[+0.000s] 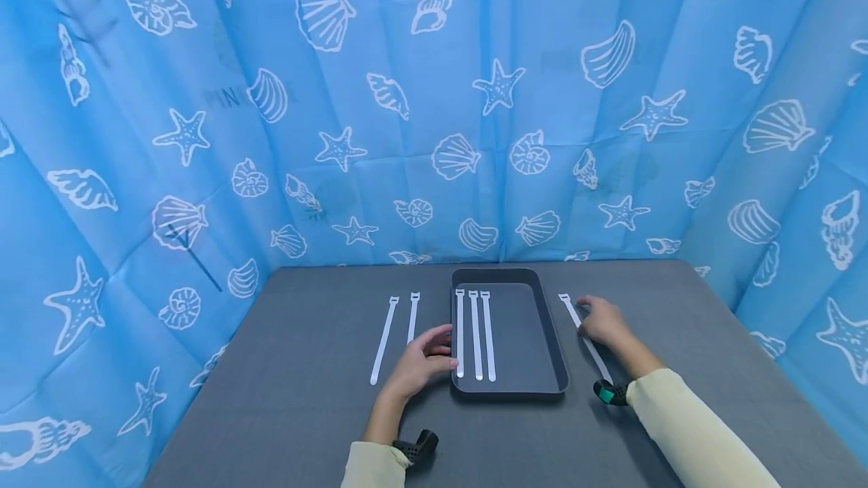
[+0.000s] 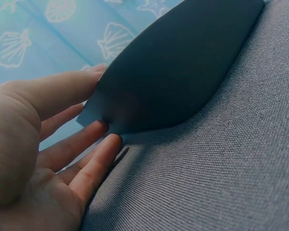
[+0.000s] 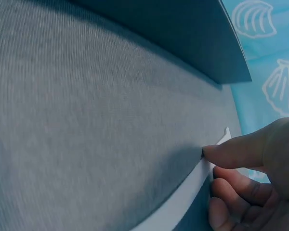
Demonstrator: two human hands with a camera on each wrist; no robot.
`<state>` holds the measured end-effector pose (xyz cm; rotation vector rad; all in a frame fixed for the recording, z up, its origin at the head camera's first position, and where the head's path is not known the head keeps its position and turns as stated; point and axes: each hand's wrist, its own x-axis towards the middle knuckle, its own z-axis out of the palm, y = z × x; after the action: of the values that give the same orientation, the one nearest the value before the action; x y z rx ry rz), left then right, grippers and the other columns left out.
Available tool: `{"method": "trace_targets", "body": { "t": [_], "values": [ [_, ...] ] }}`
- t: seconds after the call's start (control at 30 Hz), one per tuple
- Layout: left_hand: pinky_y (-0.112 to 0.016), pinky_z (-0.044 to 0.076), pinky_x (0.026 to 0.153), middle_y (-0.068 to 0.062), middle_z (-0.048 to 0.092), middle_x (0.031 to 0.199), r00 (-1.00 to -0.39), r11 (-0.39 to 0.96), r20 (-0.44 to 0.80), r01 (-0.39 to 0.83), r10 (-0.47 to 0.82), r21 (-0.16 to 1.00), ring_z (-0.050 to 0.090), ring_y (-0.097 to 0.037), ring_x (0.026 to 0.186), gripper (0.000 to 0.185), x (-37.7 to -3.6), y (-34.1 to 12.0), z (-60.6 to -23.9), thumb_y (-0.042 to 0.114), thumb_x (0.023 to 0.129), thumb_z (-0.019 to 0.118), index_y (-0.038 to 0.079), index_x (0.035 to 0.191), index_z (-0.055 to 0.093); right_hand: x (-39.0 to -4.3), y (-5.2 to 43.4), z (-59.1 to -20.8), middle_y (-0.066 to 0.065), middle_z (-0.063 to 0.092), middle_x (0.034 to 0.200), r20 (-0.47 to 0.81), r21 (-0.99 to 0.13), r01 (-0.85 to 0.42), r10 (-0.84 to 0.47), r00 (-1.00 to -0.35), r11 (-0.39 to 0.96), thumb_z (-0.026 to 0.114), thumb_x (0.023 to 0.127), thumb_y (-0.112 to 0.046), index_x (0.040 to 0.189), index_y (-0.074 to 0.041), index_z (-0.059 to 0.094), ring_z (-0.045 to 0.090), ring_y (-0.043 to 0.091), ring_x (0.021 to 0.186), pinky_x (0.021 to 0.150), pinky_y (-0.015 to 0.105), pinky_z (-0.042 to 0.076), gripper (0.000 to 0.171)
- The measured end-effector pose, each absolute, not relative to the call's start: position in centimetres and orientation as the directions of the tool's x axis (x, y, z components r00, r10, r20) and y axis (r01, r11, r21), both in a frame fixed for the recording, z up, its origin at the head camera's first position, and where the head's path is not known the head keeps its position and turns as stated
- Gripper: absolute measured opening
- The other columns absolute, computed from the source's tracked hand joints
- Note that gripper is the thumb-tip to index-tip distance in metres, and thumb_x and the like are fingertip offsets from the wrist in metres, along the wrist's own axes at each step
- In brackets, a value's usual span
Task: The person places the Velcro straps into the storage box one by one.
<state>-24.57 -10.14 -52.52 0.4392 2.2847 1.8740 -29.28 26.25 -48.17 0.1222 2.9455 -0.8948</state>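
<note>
A dark grey tray (image 1: 525, 345) lies on the table, with three white cable straps (image 1: 476, 333) side by side along its left part. My left hand (image 1: 420, 364) holds the tray's left side. In the left wrist view the thumb is at the top of the tray wall (image 2: 183, 62), and the fingertips touch it lower down. Right of the tray, my right hand (image 1: 606, 322) pinches another white cable strap (image 1: 598, 358) near its slotted end. The right wrist view shows this strap (image 3: 178, 202) between thumb and fingers, running along the tabletop.
Two more white straps lie left of the tray, an outer one (image 1: 385, 341) and an inner one (image 1: 414, 316) partly hidden by the left hand. A grey cloth (image 1: 305, 398) covers the table. Behind and beside it hangs a blue curtain (image 1: 420, 96) with white shells.
</note>
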Motion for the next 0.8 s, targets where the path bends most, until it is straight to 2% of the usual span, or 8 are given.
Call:
{"method": "trace_targets", "body": {
  "t": [0.33,0.4,0.5,0.6,0.67,0.8],
  "values": [
    [-0.040,0.049,0.091,-0.013,0.054,0.134,-0.945,0.182,0.056,0.119,0.323,0.976,0.056,-0.026,0.112,0.061,-24.6,-10.1,-52.5,0.014,0.087,0.073,0.012,0.143,0.049,-28.4,27.8,-48.5,0.041,0.042,0.131,-0.079,-0.590,0.108,0.076,-0.994,0.800,0.068,0.078,0.005,0.132,0.009,0.048,0.048,0.050,0.109,0.087,0.060,0.043,0.058],
    [-0.040,0.049,0.090,-0.014,0.053,0.135,-0.943,0.178,0.063,0.127,0.327,0.976,0.056,-0.027,0.113,0.061,-24.5,-10.1,-52.5,0.014,0.088,0.073,0.011,0.143,0.048,-28.2,27.9,-48.6,0.038,0.050,0.123,-0.070,-0.607,0.095,0.066,-0.995,0.789,0.067,0.079,0.005,0.134,0.009,0.047,0.054,0.045,0.100,0.081,0.056,0.046,0.059],
    [-0.042,0.049,0.090,-0.016,0.052,0.135,-0.940,0.166,0.078,0.140,0.331,0.976,0.055,-0.030,0.113,0.061,-24.5,-10.1,-52.4,0.012,0.088,0.072,0.009,0.143,0.047,-28.1,27.9,-48.7,0.026,0.062,0.095,-0.052,-0.640,0.059,0.033,-0.998,0.766,0.066,0.079,0.006,0.136,0.009,0.045,0.058,0.032,0.079,0.067,0.045,0.048,0.060],
    [-0.044,0.049,0.090,-0.019,0.052,0.135,-0.939,0.156,0.095,0.154,0.332,0.976,0.055,-0.033,0.113,0.060,-24.4,-10.0,-52.5,0.010,0.088,0.071,0.007,0.143,0.046,-28.0,27.8,-48.8,0.011,0.061,0.074,-0.042,-0.660,0.028,0.000,-0.999,0.751,0.064,0.080,0.006,0.137,0.009,0.043,0.056,0.022,0.064,0.057,0.036,0.045,0.061],
    [-0.043,0.049,0.090,-0.018,0.052,0.136,-0.940,0.159,0.088,0.147,0.330,0.976,0.055,-0.032,0.113,0.060,-24.4,-10.0,-52.5,0.010,0.088,0.071,0.008,0.143,0.047,-28.1,27.7,-48.9,0.007,0.060,0.072,-0.043,-0.671,0.024,-0.007,-0.999,0.741,0.063,0.081,0.006,0.138,0.008,0.043,0.055,0.020,0.062,0.055,0.034,0.044,0.060],
    [-0.040,0.050,0.090,-0.014,0.053,0.136,-0.943,0.172,0.071,0.133,0.326,0.976,0.056,-0.027,0.112,0.060,-24.5,-10.0,-52.5,0.013,0.088,0.072,0.011,0.143,0.048,-28.3,27.5,-49.0,0.009,0.058,0.073,-0.023,-0.696,0.020,0.006,-1.000,0.717,0.058,0.085,0.004,0.140,0.008,0.041,0.054,0.021,0.063,0.056,0.034,0.044,0.057]
  ]
}}
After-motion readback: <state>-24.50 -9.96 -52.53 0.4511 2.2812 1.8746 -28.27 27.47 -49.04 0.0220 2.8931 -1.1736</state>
